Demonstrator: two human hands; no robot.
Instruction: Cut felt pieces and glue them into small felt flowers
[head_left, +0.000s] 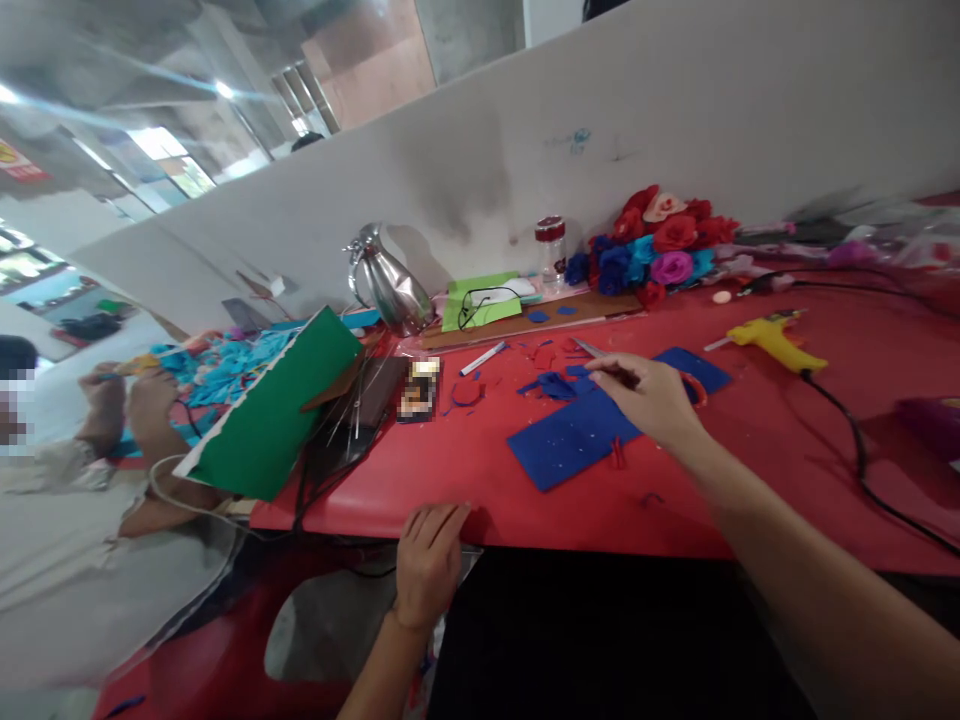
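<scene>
Over the table, my right hand (651, 395) closes on a pair of scissors (589, 348). Their metal tip sticks out past my fingers, and a red-orange handle loop shows on the far side of the hand. Under and beside that hand lies a flat dark blue sheet (559, 450), partly covered by it. Cut blue scraps (553, 386) and small red bits (541, 354) are scattered nearby. My left hand (431, 550) rests at the table's front edge, fingers stretched out, holding nothing.
A yellow glue gun (780, 340) with a black cord lies at right. Behind stand artificial flowers (667, 240), a lidded jar (550, 255) and a silver jug (390, 285). A leaning green board (277, 410) separates off another person's hands (154, 410) at left. A marker (484, 358) lies mid-table.
</scene>
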